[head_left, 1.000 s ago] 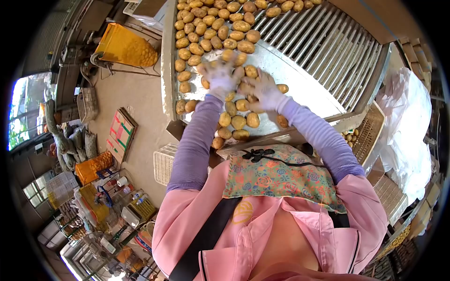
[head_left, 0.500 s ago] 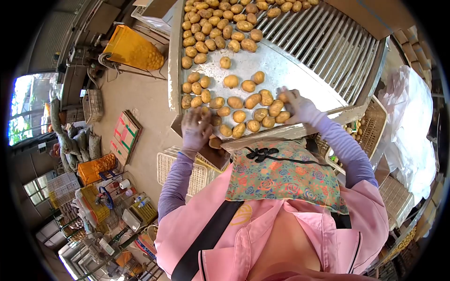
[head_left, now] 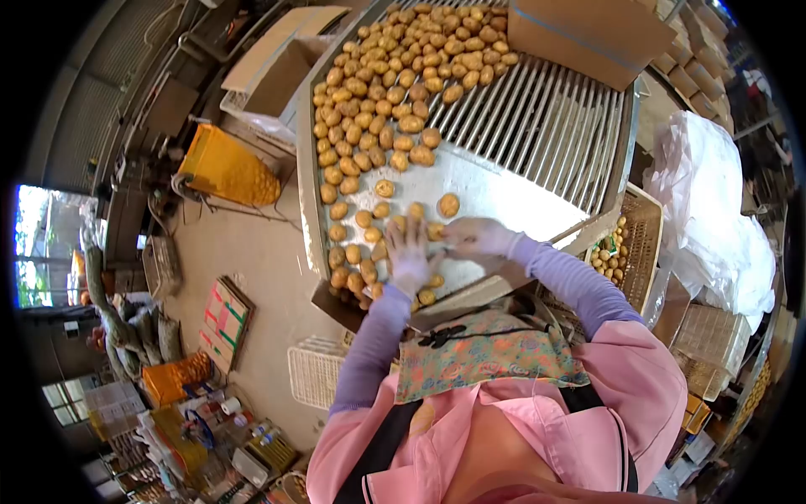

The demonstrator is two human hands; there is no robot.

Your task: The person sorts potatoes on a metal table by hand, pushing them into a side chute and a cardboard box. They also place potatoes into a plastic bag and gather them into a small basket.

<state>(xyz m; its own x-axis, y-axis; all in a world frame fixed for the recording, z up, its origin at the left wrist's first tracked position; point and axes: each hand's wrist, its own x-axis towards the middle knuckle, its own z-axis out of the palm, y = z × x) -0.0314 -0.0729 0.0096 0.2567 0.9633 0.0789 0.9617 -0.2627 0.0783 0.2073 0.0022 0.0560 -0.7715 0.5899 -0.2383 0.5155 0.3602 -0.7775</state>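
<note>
Left hand (head_left: 408, 259) gloved, fingers spread among potatoes (head_left: 368, 267) on near part of metal bench (head_left: 504, 186). Right hand (head_left: 477, 238) just beside; its fingers blurred, grip can't tell. Farther: metal bars (head_left: 537, 126), massed potatoes, cardboard box (head_left: 579, 38).

potatoes (head_left: 421, 156) on table (head_left: 504, 186), mostly left of bars (head_left: 537, 126); basket (head_left: 643, 244) right of table, potatoes inside
</note>
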